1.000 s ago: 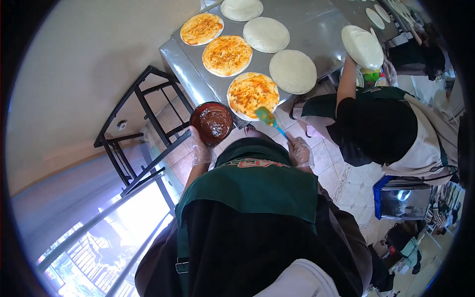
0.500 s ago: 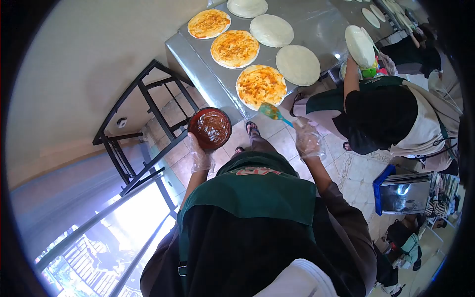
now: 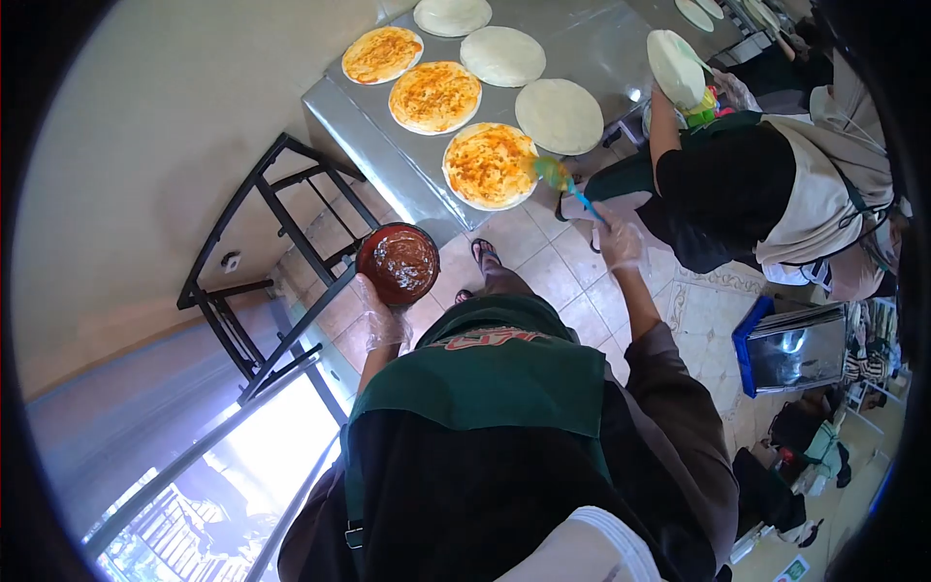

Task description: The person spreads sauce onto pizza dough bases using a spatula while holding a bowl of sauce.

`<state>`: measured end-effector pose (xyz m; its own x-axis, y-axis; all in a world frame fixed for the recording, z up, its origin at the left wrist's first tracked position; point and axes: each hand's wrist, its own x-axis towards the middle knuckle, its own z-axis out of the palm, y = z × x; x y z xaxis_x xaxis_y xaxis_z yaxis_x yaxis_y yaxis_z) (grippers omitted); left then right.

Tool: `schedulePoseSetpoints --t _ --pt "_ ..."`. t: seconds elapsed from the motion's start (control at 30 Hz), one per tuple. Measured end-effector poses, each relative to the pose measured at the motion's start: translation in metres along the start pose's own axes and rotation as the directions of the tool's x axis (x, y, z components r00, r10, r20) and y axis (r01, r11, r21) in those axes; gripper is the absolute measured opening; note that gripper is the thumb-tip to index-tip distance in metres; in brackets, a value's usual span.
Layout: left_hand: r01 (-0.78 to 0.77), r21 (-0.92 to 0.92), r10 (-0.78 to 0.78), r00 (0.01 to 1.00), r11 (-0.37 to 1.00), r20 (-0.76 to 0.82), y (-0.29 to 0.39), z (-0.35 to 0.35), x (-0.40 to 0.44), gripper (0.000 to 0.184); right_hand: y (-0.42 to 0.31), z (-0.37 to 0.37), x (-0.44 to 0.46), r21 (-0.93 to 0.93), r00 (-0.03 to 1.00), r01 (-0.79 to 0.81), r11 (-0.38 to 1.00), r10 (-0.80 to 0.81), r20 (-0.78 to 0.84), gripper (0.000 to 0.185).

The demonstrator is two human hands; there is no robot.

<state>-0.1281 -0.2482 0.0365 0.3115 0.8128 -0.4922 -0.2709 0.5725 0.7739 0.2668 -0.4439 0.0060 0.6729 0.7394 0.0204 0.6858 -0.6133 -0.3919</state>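
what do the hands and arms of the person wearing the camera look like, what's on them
Both the left hand and the right hand wear loose, clear plastic gloves, wrinkled around the wrists. The right arm has a dark brownish-grey sleeve ending below the elbow, leaving the forearm bare.

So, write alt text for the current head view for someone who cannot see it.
Gloved left hand holds a bowl of sauce; right hand holds a spatula by the nearest of three sauced rounds on a metal table, beside plain rounds.

Black frame (image 3: 294, 229) beside wall (image 3: 126, 204).
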Motion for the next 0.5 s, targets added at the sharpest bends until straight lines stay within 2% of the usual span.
schedulePoseSetpoints --t 0.03,0.13,0.17,0.2,0.23,0.27,0.33,0.43,0.5 --pt "0.015 0.013 -0.015 1.0 1.0 -0.002 0.001 -0.001 0.001 0.086 -0.003 -0.006 0.012 0.175 0.998 -0.027 0.984 0.035 -0.043 0.03" --pt "0.011 0.021 -0.011 1.0 1.0 0.01 0.001 0.004 -0.001 0.089 0.003 0.019 0.02 0.265 0.999 -0.032 0.964 0.042 -0.034 0.03" --pt "0.002 0.02 -0.002 1.0 1.0 0.021 0.002 0.007 0.0 0.089 0.01 0.045 -0.009 -0.029 0.99 -0.138 0.99 0.139 0.03 0.031" --pt "-0.011 0.013 0.011 1.0 1.0 0.026 0.003 0.009 0.002 0.089 -0.002 0.049 -0.032 -0.075 0.966 -0.24 0.968 0.246 0.076 0.03" --pt "-0.014 0.006 0.014 1.0 1.0 0.025 0.002 0.01 0.005 0.088 -0.008 0.056 -0.056 -0.054 0.987 -0.157 0.986 0.158 0.008 0.03" --pt "-0.016 -0.003 0.016 1.0 1.0 0.021 -0.001 0.01 0.007 0.088 -0.017 0.052 -0.071 0.033 0.99 -0.116 0.993 0.113 0.081 0.033" --pt "-0.007 -0.011 0.007 1.0 1.0 0.015 -0.004 0.009 0.008 0.086 -0.04 0.039 -0.08 0.22 0.995 -0.031 0.975 0.01 0.095 0.035" --pt "0.014 -0.011 -0.013 1.0 1.0 0.021 -0.008 0.011 0.01 0.083 -0.057 0.036 -0.063 0.247 0.996 -0.083 0.966 0.075 0.04 0.034" --pt "0.007 -0.009 -0.006 0.999 1.0 0.036 -0.006 0.016 0.013 0.083 -0.047 0.045 -0.064 0.346 0.998 -0.062 0.936 0.062 0.011 0.035"
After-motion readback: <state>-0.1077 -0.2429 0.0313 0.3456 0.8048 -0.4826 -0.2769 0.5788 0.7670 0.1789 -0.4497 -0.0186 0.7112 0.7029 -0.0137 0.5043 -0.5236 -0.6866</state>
